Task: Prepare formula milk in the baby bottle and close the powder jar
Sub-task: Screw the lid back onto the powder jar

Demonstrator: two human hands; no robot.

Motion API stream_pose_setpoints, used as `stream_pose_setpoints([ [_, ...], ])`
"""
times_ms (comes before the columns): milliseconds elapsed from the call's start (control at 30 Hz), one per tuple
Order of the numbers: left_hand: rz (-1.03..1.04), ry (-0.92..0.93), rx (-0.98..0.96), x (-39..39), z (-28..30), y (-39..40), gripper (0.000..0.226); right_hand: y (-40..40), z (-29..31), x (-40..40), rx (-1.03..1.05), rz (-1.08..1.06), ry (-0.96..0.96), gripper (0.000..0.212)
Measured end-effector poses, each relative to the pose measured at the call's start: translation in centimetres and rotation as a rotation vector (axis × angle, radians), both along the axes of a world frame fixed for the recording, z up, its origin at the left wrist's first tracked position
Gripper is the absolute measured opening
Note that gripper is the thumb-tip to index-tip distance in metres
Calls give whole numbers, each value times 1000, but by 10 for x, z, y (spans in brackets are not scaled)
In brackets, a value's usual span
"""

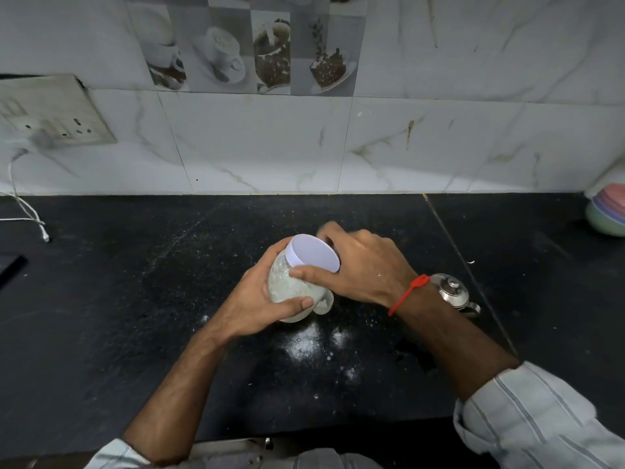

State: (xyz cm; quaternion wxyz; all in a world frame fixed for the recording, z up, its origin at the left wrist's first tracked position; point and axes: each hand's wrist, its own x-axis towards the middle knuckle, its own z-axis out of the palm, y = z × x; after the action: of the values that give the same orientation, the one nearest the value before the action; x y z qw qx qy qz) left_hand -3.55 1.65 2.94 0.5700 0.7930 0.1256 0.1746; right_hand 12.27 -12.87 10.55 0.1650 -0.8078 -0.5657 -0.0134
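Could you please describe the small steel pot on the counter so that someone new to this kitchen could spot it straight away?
Start at the black counter below the marble wall tiles. Just behind the right hand's wrist, with its red thread, sits the steel pot. It is the only shiny metal thing there, lidded with a round knob, unlike the pastel bowls stacked far right.
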Motion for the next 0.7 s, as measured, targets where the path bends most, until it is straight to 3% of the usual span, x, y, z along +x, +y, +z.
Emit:
stream_pose_setpoints([
  [133,-92,28,9,1,1,6,90,6,-3,0,54,219,-107,71],
  [233,-26,1,56,3,-2,1,88,13,-15,-4,125,81,-216,66],
  [367,56,-25,125,12,-15,2,94,22,-30,-15,100,-119,-182,65],
  [433,110,-5,206,18,-28,4,95,23,-33,-17,57,-193,-67,69],
  [500,293,41,246,21,-43,8,96,18,-37,-20,127,-296,145,66],
  [600,515,102,151,27,-69,16,102,0,-45,-30,265,-437,358,45],
  [700,519,162,11,29,-94,25,109,-22,-62,-43,274,-503,485,52],
])
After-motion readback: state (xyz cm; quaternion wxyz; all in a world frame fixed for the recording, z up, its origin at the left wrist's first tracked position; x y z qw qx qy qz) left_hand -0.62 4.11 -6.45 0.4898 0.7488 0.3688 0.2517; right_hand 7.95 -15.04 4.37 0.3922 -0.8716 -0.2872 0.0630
